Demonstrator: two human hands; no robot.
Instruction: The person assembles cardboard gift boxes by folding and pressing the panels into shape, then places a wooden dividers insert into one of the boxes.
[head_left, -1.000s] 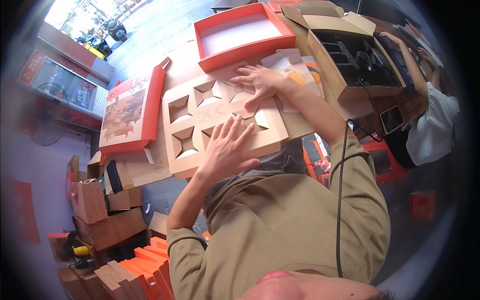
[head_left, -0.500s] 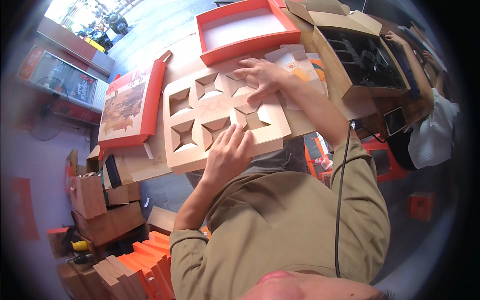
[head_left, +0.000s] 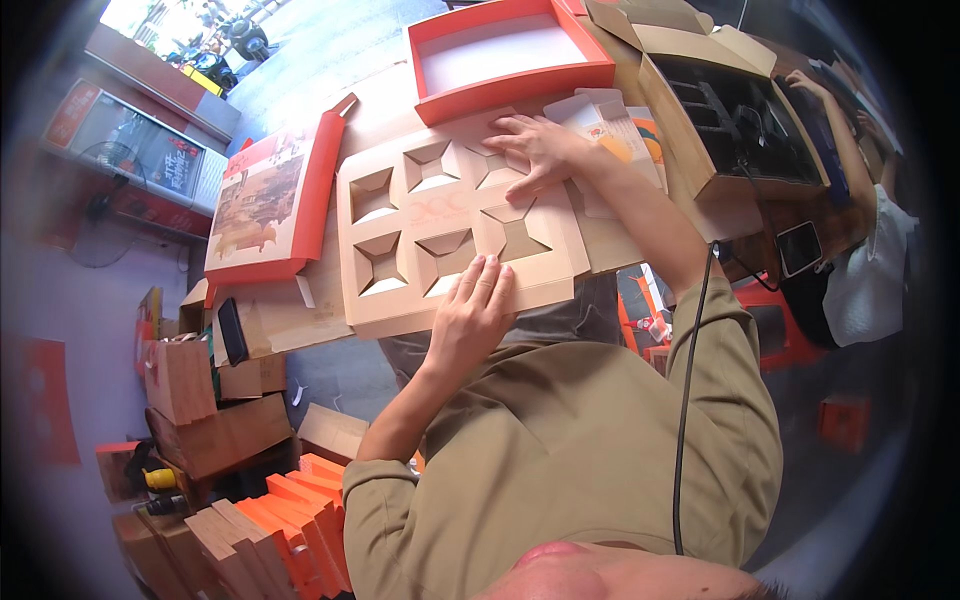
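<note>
A beige cardboard insert [head_left: 440,209] with several square openings lies on the table in front of me, flaps folded inward at each opening. My left hand [head_left: 473,312] rests on its near edge, fingers stretched out flat beside the near middle opening. My right hand [head_left: 540,152] is spread over the far right corner, fingertips on the cardboard and thumb pointing toward the near right opening. Neither hand grasps anything. Beyond the insert stands a red open box tray [head_left: 515,55] with a white inside. On the left lies a red box lid [head_left: 265,205] with a printed picture.
Printed cards [head_left: 615,135] lie right of the insert. An open brown carton [head_left: 735,125] with black contents stands farther right, near another person's arm [head_left: 840,135]. A black phone [head_left: 232,330] sits at the table's left edge. Cardboard boxes [head_left: 220,440] are piled below left.
The insert looks flatter, its near side spread outward rather than folded down. Both hands stay on it in much the same places. The whole view has shifted slightly.
</note>
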